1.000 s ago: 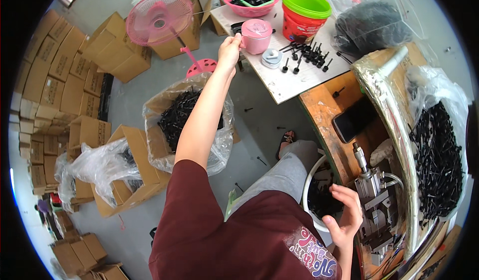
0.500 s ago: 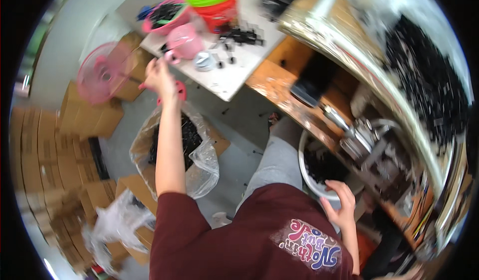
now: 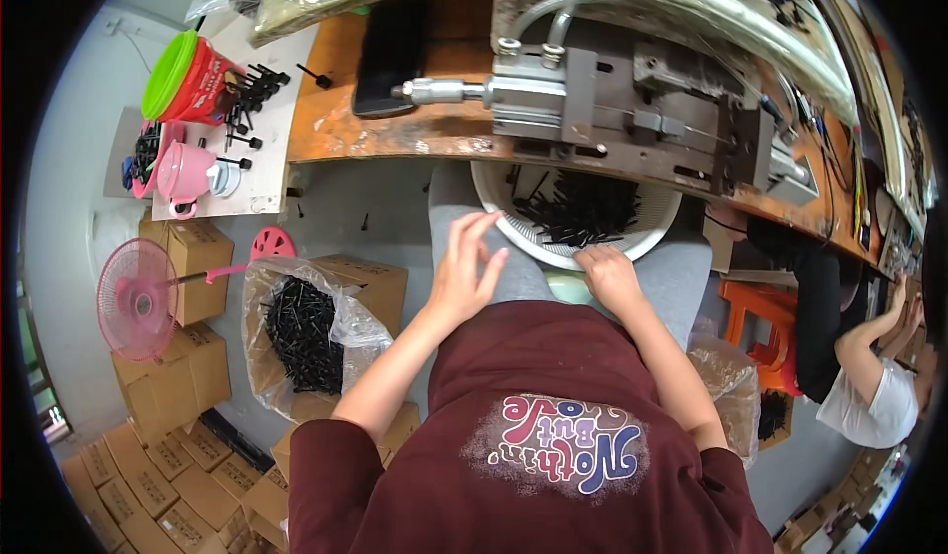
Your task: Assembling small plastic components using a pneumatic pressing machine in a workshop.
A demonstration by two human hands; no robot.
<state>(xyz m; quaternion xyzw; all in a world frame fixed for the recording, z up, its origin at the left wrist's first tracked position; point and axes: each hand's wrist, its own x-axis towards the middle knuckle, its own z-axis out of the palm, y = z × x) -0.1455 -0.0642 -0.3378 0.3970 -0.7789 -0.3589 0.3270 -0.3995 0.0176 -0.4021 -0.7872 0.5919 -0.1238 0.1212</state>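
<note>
A round white plastic basket [image 3: 659, 241] rests on my lap under the workbench edge. Many thin black stick-like parts with thicker ends [image 3: 583, 206] lie in it. My right hand [image 3: 610, 277] has its fingers curled over the near rim of the basket. To the left of that rim, my left hand [image 3: 461, 270] is raised with its fingers apart and nothing in them. In front of me on the bench is a metal clamping fixture [image 3: 528, 105] with an air cylinder and clear hoses.
A dark phone [image 3: 388, 65] lies on the orange bench. At left, a white table [image 3: 267, 174] bears a red bucket [image 3: 205, 85], a pink pot [image 3: 185, 171] and black parts. Below stand a pink fan [image 3: 138, 302], a lined carton [image 3: 259, 356] of black parts and stacked cartons. Another person [image 3: 869, 396] sits at right.
My left arm has come back from beside the white table to the basket. My right hand has moved onto the basket rim. The view has turned toward the bench.
</note>
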